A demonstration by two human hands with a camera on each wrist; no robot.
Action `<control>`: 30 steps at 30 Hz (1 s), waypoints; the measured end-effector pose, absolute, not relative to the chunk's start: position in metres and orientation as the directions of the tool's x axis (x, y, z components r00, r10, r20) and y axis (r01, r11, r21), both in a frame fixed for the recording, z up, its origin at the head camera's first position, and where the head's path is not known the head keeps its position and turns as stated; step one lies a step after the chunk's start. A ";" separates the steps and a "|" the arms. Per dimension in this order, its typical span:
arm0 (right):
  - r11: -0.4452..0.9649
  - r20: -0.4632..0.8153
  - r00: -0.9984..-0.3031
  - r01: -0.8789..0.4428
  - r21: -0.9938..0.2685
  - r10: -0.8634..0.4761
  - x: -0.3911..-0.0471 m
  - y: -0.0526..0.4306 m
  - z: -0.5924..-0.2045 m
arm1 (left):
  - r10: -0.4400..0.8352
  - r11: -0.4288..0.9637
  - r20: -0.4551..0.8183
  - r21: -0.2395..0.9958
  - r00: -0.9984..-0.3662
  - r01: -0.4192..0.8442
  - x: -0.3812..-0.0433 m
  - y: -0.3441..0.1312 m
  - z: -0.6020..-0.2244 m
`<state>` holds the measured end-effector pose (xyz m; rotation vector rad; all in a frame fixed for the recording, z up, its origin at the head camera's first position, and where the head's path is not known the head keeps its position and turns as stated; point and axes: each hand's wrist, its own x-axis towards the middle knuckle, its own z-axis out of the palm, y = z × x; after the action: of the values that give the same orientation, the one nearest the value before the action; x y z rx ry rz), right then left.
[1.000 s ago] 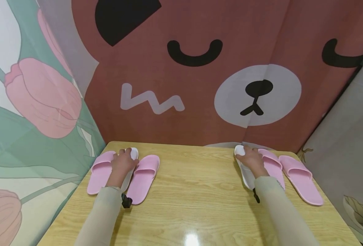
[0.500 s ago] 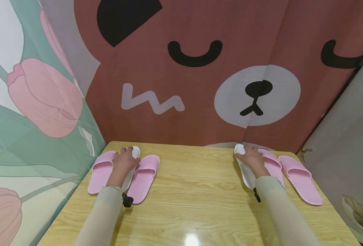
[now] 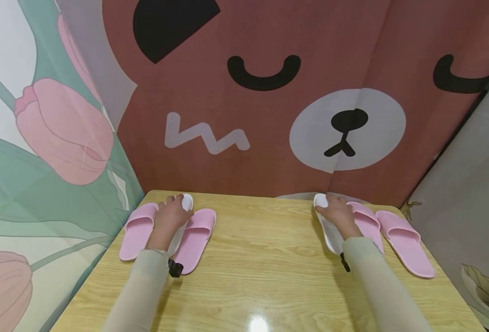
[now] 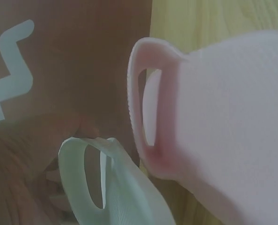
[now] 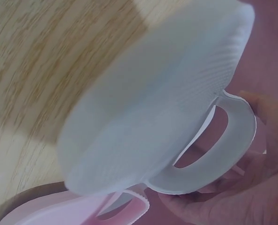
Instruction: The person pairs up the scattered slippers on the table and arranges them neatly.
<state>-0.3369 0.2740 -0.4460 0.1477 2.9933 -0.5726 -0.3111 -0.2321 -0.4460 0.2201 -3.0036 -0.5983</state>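
Observation:
On the left side of the table, my left hand [image 3: 171,216] grips a white slipper [image 3: 187,203] by its strap end. That slipper lies between two pink slippers, partly over the edge of the right-hand pink slipper [image 3: 196,235]; the left-hand pink slipper [image 3: 135,237] is on its other side. On the right, my right hand [image 3: 338,214] holds the other white slipper [image 3: 330,237] at the strap, left of another pink pair. In the right wrist view the fingers [image 5: 260,101] curl about the strap of the white slipper [image 5: 153,103]. Whether either white slipper is off the table, I cannot tell.
The wooden table [image 3: 265,258] extends between the two groups. A pink slipper [image 3: 366,221] is partly behind my right forearm, with its pair [image 3: 408,242] near the right table edge. A brown bear-printed curtain [image 3: 203,175] hangs at the back edge.
My left hand and its white slipper have shifted a little right and toward the back. The right hand's white slipper has shifted very slightly left and back.

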 end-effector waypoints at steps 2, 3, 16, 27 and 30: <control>0.924 -0.110 -0.990 0.118 -0.363 0.083 -0.336 0.272 -0.444 | -0.155 0.912 0.045 0.390 -0.987 -0.126 -0.311 -0.229 -0.444; 0.923 -0.113 -0.990 0.122 -0.364 0.087 -0.336 0.271 -0.443 | -0.154 0.912 0.049 0.391 -0.987 -0.123 -0.311 -0.228 -0.444; 0.944 -0.087 -0.995 0.070 -0.323 0.044 -0.333 0.263 -0.439 | -0.146 0.913 0.089 0.395 -0.985 -0.100 -0.314 -0.207 -0.434; 0.914 -0.130 -0.989 0.122 -0.386 0.077 -0.332 0.256 -0.440 | -0.137 0.901 0.095 0.426 -0.986 -0.084 -0.316 -0.189 -0.436; 0.910 -0.102 -0.992 0.103 -0.401 0.067 -0.332 0.254 -0.441 | -0.134 0.895 0.093 0.439 -0.987 -0.080 -0.316 -0.183 -0.435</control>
<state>-0.3320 0.2537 -0.4411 0.1331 2.9857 -0.6345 -0.3159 -0.1828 -0.4348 0.1663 -2.9395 -0.6730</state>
